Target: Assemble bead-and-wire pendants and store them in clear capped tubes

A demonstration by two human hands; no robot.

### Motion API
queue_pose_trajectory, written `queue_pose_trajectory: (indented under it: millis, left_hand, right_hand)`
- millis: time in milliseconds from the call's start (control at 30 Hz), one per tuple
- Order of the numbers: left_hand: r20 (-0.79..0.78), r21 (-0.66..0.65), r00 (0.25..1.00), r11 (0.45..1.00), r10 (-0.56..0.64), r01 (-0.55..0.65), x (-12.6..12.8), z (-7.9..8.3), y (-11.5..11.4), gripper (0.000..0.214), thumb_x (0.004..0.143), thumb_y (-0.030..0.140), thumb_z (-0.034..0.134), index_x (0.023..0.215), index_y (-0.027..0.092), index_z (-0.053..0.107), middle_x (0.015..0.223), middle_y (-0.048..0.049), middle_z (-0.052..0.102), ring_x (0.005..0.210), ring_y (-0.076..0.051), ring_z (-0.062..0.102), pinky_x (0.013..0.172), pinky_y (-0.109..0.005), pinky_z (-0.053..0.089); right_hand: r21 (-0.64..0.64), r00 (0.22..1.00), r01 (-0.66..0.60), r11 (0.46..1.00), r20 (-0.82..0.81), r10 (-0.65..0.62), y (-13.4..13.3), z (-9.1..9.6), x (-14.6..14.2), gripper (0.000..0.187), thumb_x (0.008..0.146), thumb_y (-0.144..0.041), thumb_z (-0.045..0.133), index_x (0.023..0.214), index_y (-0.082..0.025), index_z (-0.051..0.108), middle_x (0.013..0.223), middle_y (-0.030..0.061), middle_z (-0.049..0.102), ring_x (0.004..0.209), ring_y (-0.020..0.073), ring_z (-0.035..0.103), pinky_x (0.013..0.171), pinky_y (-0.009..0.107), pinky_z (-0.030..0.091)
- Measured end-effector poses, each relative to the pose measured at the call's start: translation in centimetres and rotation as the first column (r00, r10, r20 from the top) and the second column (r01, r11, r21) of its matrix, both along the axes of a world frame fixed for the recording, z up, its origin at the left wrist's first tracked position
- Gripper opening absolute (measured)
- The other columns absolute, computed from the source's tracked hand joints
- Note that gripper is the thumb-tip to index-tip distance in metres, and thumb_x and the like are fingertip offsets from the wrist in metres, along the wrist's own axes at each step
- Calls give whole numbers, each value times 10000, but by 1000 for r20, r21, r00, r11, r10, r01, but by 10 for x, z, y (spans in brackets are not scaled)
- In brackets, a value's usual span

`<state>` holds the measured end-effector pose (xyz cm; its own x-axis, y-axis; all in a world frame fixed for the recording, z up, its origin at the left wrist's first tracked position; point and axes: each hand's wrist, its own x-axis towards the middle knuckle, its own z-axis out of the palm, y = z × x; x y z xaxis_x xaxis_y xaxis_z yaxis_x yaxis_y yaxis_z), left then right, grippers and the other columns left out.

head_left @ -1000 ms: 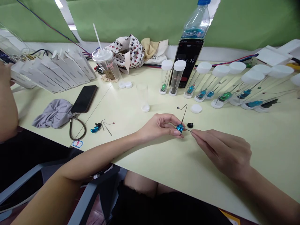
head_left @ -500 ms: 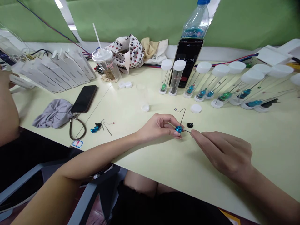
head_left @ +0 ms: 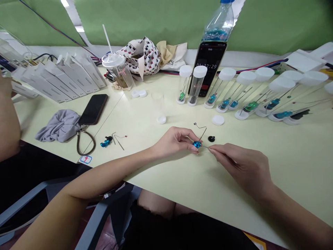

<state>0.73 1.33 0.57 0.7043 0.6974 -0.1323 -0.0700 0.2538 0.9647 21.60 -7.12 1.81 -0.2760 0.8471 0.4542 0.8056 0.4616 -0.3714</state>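
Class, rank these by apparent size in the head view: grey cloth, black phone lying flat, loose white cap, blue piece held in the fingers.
1. grey cloth
2. black phone, somewhat smaller
3. loose white cap
4. blue piece, a little smaller than the cap

A single view comes from the person's head. It looks forward and down across the desk (head_left: pixel 286 149) towards the green wall (head_left: pixel 156 17) behind it. The left hand (head_left: pixel 174 140) and right hand (head_left: pixel 241 166) sit near the middle of the picture, with both forearms running in from the bottom edge. They are close enough that the blue knob (head_left: pixel 197 144) and thin wire (head_left: pixel 202 132) at the fingertips can be made out. The bottle (head_left: pixel 218 24) at the desk's far side reaches the top edge. The person's lap (head_left: pixel 166 225) fills the bottom. Another person's arm (head_left: pixel 7 121) cuts in at the left edge.
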Motion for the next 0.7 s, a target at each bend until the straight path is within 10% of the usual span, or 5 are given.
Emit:
queue_pose_trajectory:
  millis: [267,567,700]
  left_hand:
    - [-13,61,1000,998,-7,8,0,-2,1,164,697,164,747,834,104,678,838,-73,706,744,-144,678,783,-313,541]
    - [33,107,999,994,-30,26,-1,-4,3,130,727,112,703,857,108,690,881,-63,696,800,-137,675,824,-314,536]
    - [14,49,999,998,-38,37,0,-4,3,167,718,144,732,872,103,680,843,-64,699,768,-142,682,804,-316,536]
  right_hand:
    - [-390,933,-13,921,-336,-129,3,3,-4,233,886,-385,582,759,-215,677,519,-33,537,399,89,452,407,227,383]
    - [-728,727,-266,632,-582,-363,10,3,-1,259,797,-430,691,757,-174,693,526,-26,537,403,65,412,358,185,334]
    - [-737,692,-312,600,-609,-388,10,4,-1,277,797,-439,688,774,-162,689,510,-28,524,388,61,389,338,181,303]
